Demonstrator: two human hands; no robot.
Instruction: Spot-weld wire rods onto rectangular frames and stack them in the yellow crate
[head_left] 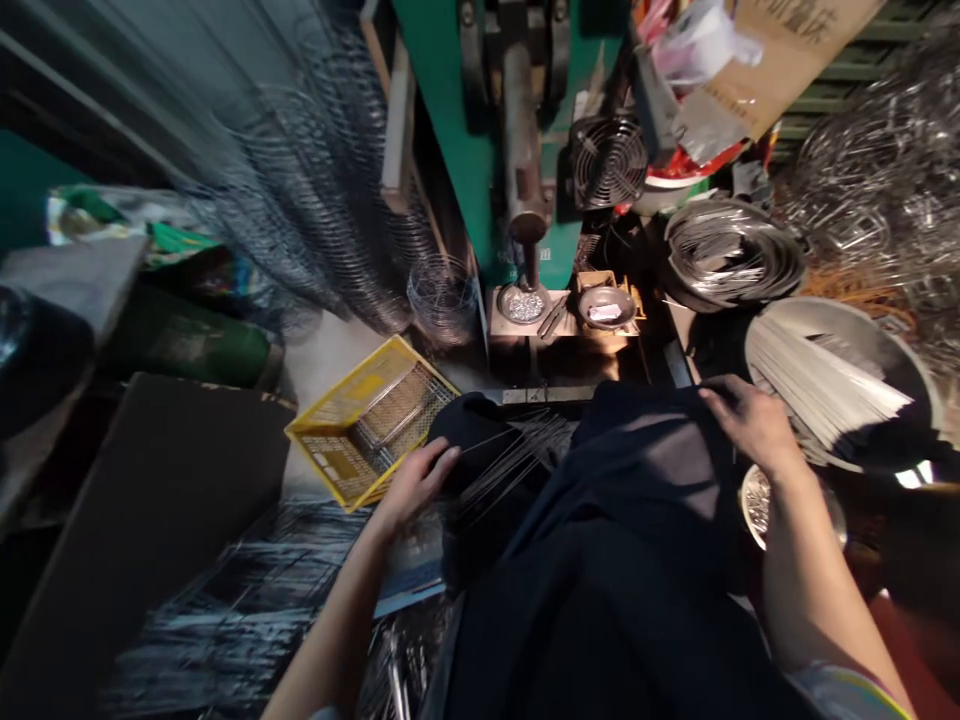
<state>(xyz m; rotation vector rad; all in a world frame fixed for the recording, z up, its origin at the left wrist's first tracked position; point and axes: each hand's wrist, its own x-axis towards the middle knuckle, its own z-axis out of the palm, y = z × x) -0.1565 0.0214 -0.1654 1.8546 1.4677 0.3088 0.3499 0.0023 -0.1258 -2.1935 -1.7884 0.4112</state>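
Head view: left hand (pixel 420 482) is flanking wires (pixel 517 458) — grip unclear; right hand (pixel 757 428) is resting near a basin (pixel 916 372), fingers (pixel 721 409) parted.

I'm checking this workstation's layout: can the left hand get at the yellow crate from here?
Probably yes. The left hand appears close beside the yellow crate, whose top is open, and I see nothing standing between them.

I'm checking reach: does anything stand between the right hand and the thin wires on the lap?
Yes: the clothed right leg lies between the right hand and the thin wires. Nothing else visible intervenes.
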